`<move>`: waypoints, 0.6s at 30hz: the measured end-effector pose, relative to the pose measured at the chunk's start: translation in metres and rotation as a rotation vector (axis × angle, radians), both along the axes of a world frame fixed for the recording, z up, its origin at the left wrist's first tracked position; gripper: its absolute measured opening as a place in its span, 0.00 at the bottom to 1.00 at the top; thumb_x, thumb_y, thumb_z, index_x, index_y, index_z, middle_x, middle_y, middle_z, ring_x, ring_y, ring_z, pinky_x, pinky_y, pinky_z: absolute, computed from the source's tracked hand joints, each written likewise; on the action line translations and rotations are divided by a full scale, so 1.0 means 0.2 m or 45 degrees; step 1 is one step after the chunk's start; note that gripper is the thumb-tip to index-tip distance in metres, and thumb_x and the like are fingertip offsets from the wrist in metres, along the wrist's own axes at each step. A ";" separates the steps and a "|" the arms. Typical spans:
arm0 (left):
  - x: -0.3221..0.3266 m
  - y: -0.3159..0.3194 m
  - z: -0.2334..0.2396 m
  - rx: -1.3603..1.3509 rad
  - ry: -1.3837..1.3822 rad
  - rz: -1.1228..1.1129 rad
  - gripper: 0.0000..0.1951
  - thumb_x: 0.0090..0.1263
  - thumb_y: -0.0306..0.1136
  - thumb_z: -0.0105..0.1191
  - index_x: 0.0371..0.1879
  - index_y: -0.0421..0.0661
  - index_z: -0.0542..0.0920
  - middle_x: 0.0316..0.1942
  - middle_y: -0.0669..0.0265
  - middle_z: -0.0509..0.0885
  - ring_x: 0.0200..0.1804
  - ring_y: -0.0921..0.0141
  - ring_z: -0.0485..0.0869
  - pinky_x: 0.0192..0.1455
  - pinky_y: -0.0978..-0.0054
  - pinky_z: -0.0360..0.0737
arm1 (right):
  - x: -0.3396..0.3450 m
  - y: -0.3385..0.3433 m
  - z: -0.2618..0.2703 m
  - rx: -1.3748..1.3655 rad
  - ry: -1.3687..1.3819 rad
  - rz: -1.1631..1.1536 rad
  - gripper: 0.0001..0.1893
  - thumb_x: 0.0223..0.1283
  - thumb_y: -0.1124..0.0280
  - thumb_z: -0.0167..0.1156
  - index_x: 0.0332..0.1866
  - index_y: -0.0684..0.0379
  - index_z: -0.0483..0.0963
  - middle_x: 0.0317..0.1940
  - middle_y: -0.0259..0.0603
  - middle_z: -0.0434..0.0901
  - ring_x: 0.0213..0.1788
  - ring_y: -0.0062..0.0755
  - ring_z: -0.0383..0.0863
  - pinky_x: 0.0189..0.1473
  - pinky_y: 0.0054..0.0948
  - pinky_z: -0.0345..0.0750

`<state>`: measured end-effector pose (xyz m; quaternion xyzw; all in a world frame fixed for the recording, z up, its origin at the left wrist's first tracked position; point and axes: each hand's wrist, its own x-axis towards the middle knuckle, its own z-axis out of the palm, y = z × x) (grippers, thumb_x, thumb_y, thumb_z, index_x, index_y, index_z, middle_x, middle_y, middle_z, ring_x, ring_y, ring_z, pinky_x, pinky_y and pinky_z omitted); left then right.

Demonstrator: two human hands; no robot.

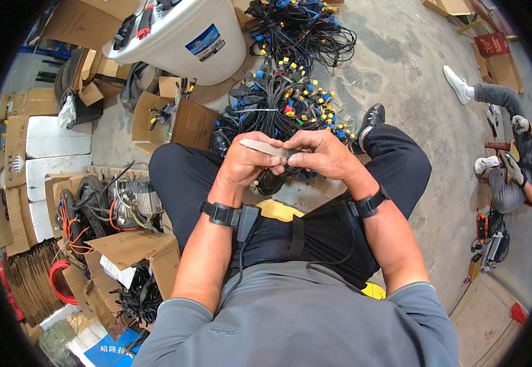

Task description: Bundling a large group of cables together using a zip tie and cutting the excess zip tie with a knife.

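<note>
A knife with a bare metal blade (pixel 262 147) is held between my two hands above my lap. My right hand (pixel 323 153) pinches its dark handle end with thumb and fingers. My left hand (pixel 253 158) grips it near the base of the blade, whose tip points left. Fingers hide most of the handle. Just beyond the hands lies a bundle of black cables (pixel 270 103) with blue and yellow connectors, bound by a pale tie (pixel 256 110). A second cable heap (pixel 298 36) lies farther out.
A white plastic tub (pixel 220 55) stands ahead left, tools on top. Near my left knee are an open cardboard box (pixel 197 121) and electric motors (pixel 144 197); another box (pixel 133 247) holds black parts. At right, a gloved person (pixel 529 151) sits near tools on the concrete floor (pixel 444 151).
</note>
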<state>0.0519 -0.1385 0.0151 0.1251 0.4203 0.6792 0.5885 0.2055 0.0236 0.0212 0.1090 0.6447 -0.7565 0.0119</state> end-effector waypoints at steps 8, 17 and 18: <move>0.01 0.00 0.00 0.003 0.005 -0.008 0.13 0.53 0.14 0.63 0.38 0.34 0.81 0.30 0.48 0.85 0.28 0.59 0.87 0.30 0.67 0.86 | 0.00 0.00 0.03 -0.046 0.004 0.007 0.13 0.60 0.76 0.65 0.50 0.65 0.79 0.36 0.30 0.82 0.37 0.14 0.76 0.39 0.20 0.75; -0.01 -0.01 -0.04 0.090 -0.023 -0.047 0.11 0.58 0.18 0.62 0.40 0.32 0.82 0.31 0.49 0.86 0.29 0.60 0.87 0.31 0.67 0.85 | 0.01 0.00 0.02 0.012 0.040 0.007 0.13 0.60 0.76 0.66 0.50 0.65 0.79 0.34 0.31 0.82 0.35 0.14 0.76 0.36 0.20 0.75; -0.01 -0.01 -0.02 0.039 -0.018 -0.030 0.13 0.57 0.18 0.62 0.43 0.34 0.82 0.30 0.50 0.86 0.28 0.60 0.86 0.31 0.67 0.83 | 0.01 0.00 0.02 0.012 0.041 0.006 0.13 0.60 0.76 0.66 0.50 0.65 0.79 0.34 0.31 0.82 0.35 0.14 0.76 0.36 0.20 0.75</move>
